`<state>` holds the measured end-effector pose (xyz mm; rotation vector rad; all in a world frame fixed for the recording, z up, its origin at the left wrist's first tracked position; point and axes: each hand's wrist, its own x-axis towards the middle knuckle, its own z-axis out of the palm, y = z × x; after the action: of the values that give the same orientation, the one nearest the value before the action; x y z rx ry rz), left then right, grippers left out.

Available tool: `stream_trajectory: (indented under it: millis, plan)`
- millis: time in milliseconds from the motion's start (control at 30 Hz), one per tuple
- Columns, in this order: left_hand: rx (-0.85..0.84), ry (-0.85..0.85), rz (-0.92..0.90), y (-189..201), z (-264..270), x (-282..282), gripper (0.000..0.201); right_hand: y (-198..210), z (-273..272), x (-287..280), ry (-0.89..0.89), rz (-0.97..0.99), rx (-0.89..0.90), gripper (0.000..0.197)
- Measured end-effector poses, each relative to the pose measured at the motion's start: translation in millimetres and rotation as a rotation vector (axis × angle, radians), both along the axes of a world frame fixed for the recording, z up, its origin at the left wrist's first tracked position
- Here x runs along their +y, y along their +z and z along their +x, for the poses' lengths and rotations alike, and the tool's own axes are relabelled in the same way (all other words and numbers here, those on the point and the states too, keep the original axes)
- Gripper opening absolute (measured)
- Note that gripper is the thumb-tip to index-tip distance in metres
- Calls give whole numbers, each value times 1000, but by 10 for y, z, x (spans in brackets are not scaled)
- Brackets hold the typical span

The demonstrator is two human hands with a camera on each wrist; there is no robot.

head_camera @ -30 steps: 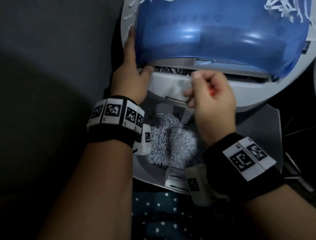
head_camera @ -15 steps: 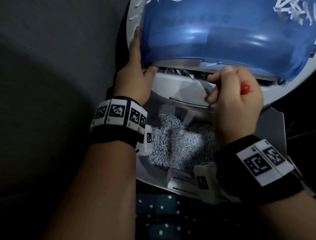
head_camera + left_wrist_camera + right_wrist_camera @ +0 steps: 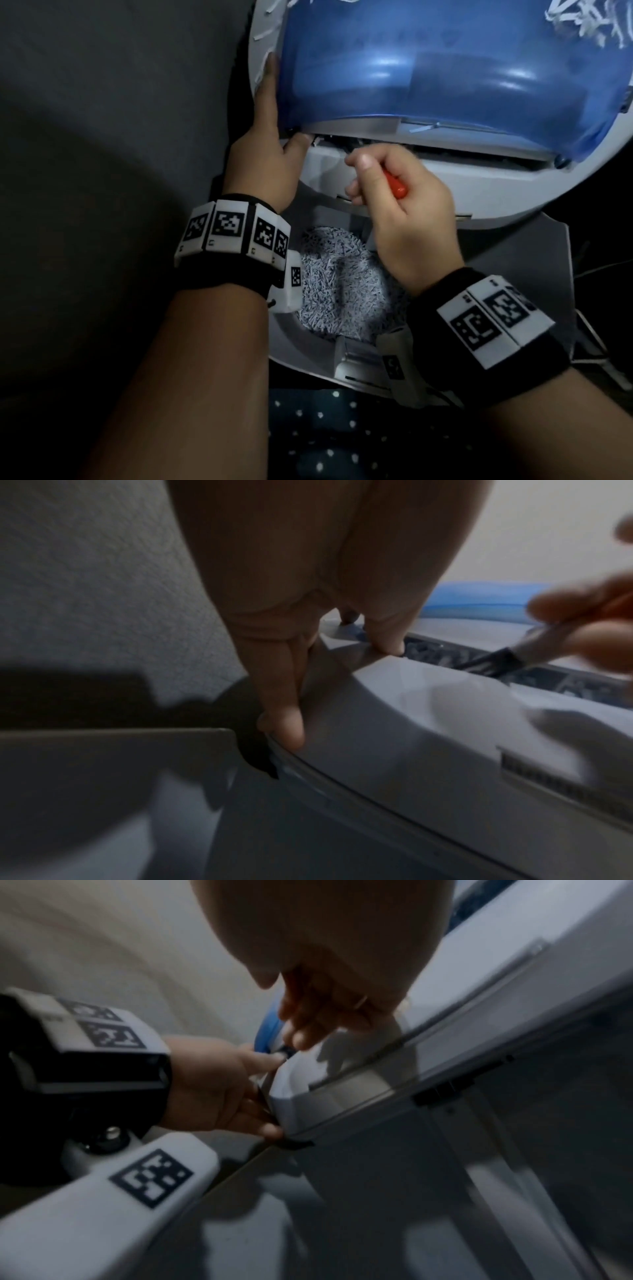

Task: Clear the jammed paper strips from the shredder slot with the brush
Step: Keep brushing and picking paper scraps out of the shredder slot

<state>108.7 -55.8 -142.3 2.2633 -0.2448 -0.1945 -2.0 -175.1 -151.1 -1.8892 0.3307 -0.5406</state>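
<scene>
The white shredder head [image 3: 479, 192] with its blue see-through cover [image 3: 445, 68] lies tilted over the bin. Its slot [image 3: 462, 152] runs under the cover's edge, and jammed paper strips [image 3: 424, 653] sit in it. My left hand [image 3: 270, 150] grips the head's left end, thumb on top by the slot, fingers [image 3: 284, 723] round the rim. My right hand [image 3: 387, 192] holds the red-handled brush [image 3: 394, 186] in a fist near the slot's left end. The black bristles [image 3: 486, 665] are pushed into the slot. In the right wrist view my left hand [image 3: 219, 1088] clasps the head's corner [image 3: 342, 1085].
The open grey bin [image 3: 294, 349] below my hands holds a heap of paper shreds [image 3: 335, 281]. Loose white strips [image 3: 589, 20] lie on the cover's far right. A dark grey surface [image 3: 102, 102] fills the left. Dotted fabric [image 3: 325, 428] is at the bottom, cables [image 3: 599, 359] at the right.
My right hand swept the brush rightward along the slot, then back toward the slot's left end. My left hand kept its hold on the shredder head.
</scene>
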Motion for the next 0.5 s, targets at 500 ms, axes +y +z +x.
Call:
stream_trajectory:
  millis: [500]
  plan:
    - [-10,12,12,-6,1,-15,81,84,11,-127,-199,-118,-77,36]
